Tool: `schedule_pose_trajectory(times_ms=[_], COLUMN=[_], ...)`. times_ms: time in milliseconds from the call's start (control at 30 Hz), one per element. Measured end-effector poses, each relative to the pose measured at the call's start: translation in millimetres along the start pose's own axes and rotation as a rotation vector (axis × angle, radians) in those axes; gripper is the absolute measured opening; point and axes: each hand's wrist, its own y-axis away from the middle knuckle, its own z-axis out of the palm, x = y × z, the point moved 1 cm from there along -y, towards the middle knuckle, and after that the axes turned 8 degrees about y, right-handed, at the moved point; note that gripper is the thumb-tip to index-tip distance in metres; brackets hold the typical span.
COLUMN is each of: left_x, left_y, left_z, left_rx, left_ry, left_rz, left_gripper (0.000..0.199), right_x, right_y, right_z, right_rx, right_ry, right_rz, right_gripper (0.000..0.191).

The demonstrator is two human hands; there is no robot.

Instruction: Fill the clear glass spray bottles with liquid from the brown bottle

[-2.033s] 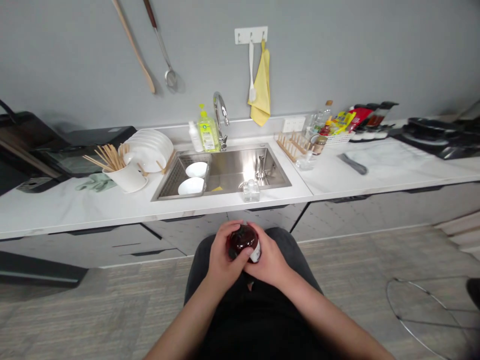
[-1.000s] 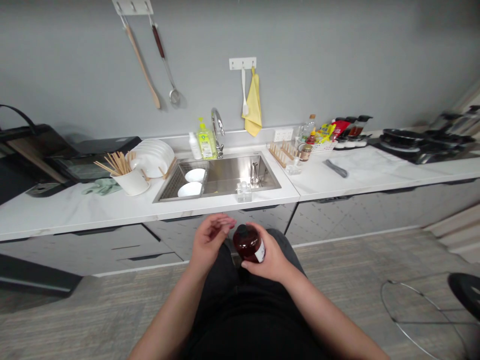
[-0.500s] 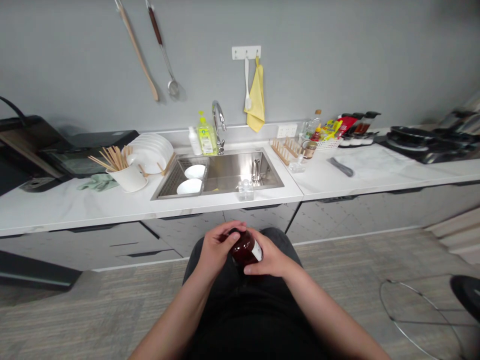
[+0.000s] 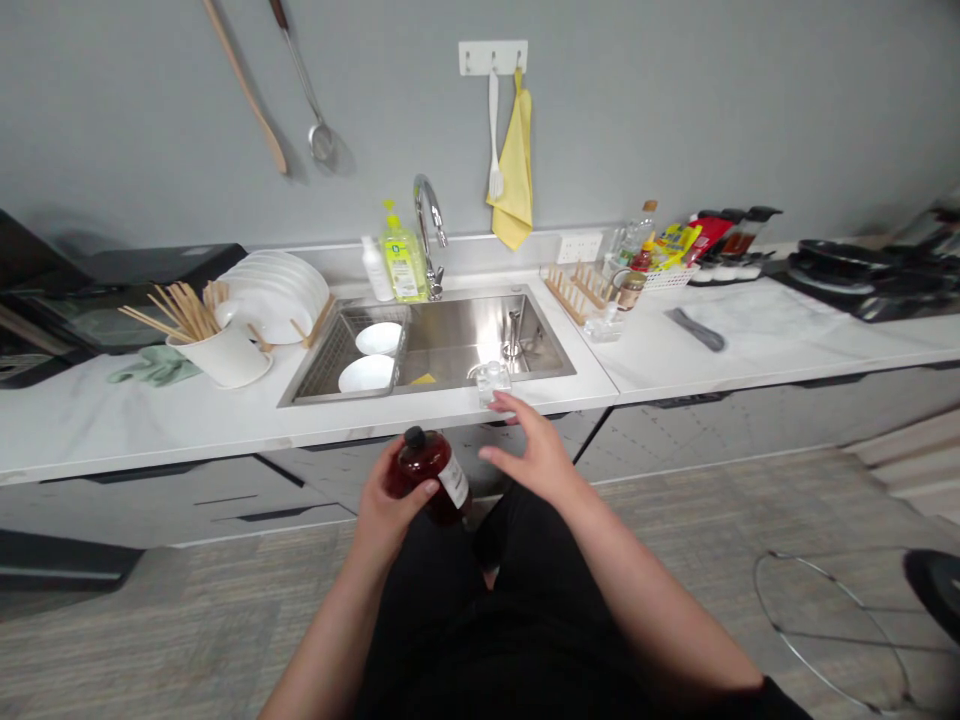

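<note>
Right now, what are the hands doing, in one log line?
left hand: holding dark red bottle | right hand: open, near clear container | sink rack: two white bowls

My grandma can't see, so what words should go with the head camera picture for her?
A person's left hand holds a dark red bottle with a black cap, while the open right hand is near a small clear container at the sink's front edge. Two white bowls sit in the sink's left side.

The person wears a plain black top, its dark sleeve edge showing at one arm, and black trousers.
</note>
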Motion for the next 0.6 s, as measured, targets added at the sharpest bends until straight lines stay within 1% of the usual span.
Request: schedule_pose_trajectory(times_ms=[33,67,100,167,200,233,300,367,467,533,600], left_x=[-1,-2,-4,-7,-8,-8,-7,-1,9,14,16], left_y=[-5,-10,-14,-20,-23,-25,-29,-37,-57,-75,-93], left_z=[-6.9,-12.8,-17.4,-22.4,-22.9,-22.5,-19.7,-15.7,-8.5,-2.1,5.8], left_rx=[0.051,0.097,0.132,0.164,0.161,0.147,0.099,0.057,0.062,0.081,0.083], left_ry=[0.009,0.017,0.022,0.019,0.01,-0.002,-0.031,-0.076,-0.159,-0.207,-0.228], left_rz=[0.007,0.008,0.005,0.001,0.001,0.002,0.006,0.021,0.082,0.13,0.155], left_gripper=[0.095,0.094,0.094,0.095,0.095,0.095,0.095,0.097,0.1,0.098,0.096], right_x=[14,27,41,64,72,79,89,94,101,107,115], right_y=[-13,-26,-38,-58,-66,-72,-80,-85,-91,-93,-93], right_z=[-6,-10,-13,-12,-10,-7,1,9,21,22,14], right_rx=[0.094,0.138,0.133,0.031,-0.019,-0.056,-0.087,-0.075,-0.018,0.046,0.113], right_ry=[0.056,0.119,0.165,0.168,0.147,0.122,0.084,0.061,0.004,-0.064,-0.133], right_rz=[0.001,-0.003,-0.004,-0.004,0.006,0.02,0.052,0.089,0.164,0.222,0.251], right_gripper=[0.085,0.088,0.098,0.119,0.127,0.131,0.129,0.119,0.104,0.1,0.102])
